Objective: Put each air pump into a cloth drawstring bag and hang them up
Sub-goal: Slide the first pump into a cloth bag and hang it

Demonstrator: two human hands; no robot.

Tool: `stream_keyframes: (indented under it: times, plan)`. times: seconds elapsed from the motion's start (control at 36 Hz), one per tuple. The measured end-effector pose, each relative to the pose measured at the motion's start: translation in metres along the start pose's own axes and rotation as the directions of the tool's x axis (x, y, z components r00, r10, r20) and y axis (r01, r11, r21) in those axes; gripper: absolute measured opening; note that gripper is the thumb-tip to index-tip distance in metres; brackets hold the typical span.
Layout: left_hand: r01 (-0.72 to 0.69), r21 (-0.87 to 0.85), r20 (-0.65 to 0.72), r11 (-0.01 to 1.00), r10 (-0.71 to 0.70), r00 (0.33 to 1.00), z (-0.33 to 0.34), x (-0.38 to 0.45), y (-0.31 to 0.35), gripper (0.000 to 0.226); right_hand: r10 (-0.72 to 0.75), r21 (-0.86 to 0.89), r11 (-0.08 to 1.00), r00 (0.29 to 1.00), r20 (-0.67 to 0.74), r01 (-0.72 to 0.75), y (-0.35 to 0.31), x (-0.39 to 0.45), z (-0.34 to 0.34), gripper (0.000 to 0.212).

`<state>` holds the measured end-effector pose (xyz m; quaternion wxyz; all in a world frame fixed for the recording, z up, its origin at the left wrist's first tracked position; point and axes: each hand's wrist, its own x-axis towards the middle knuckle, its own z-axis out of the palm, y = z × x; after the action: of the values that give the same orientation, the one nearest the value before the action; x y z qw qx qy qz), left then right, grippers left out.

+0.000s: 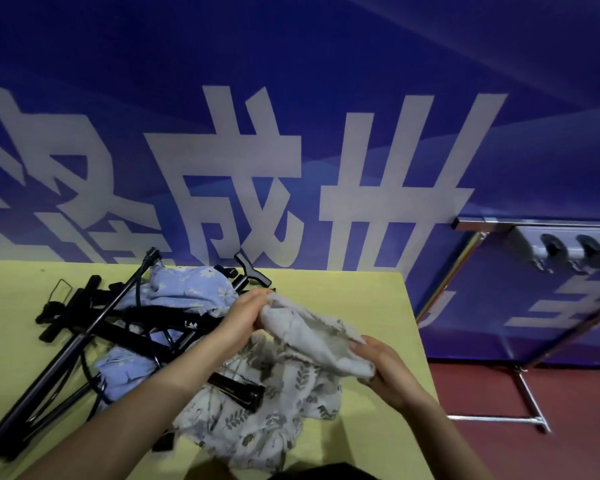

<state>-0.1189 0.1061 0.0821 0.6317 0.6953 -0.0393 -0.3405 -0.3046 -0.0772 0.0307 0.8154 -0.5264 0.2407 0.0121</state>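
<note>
Holding a white cloth bag [312, 336] with a grey leaf print above the yellow-green desk [371, 299], centre right of the frame. Left hand [246, 318] pinching the bag's upper left edge, fingers curled on the cloth; right hand [383, 367] gripping the lower right edge, thumb on top. Rest of that leaf-print cloth [257, 420] bunching on the desk below the hands, lower centre. Lying in a tangled heap at left of the frame: black air pumps [84, 337], long tubes crossing each other, one T-handle [253, 268] sticking out at the far desk edge, another black handle [238, 389] poking out on the leaf-print cloth. Blue floral cloth bags [187, 289] lying mixed in with the pumps, partly under them. Standing off the desk at right of the frame: metal rack [530, 386] on the red floor [499, 455], grey hook strip [565, 252] at its top rail. Filling the background: blue banner [291, 64] with large white characters.
</note>
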Motion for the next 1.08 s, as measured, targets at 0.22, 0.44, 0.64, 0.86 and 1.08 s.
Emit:
stream_keyframes:
  times: [0.22, 0.44, 0.64, 0.86, 1.08]
  plan:
    - [-0.447, 0.826, 0.263, 0.342, 0.469, 0.843, 0.009, 0.002, -0.018, 0.019, -0.086, -0.187, 0.981, 0.973, -0.215, 0.045, -0.026, -0.004, -0.017, 0.015]
    - [0.173, 0.218, 0.271, 0.961, -0.230, 0.935, 0.032, 0.009, -0.029, 0.009, -0.088, -0.267, 0.964, 0.927, -0.365, -0.013, -0.008, 0.003, -0.034, 0.024]
    - [0.091, 0.189, 0.173, 0.978, -0.124, 0.977, 0.030, 0.006, -0.052, 0.019, 0.097, 0.069, 0.995, 0.932, -0.350, -0.078, 0.023, 0.011, -0.027, 0.021]
    - [-0.006, 0.637, 0.023, 0.771, -0.011, 1.000, -0.003, 0.021, -0.072, 0.040, -0.019, -0.297, 0.945, 0.882, -0.470, -0.137, 0.028, 0.021, -0.009, 0.045]
    - [-0.048, 0.404, -0.027, 0.914, 0.065, 0.998, -0.066, -0.010, -0.060, 0.023, -0.543, -0.663, 0.718, 0.768, -0.341, 0.213, 0.002, 0.029, 0.068, 0.013]
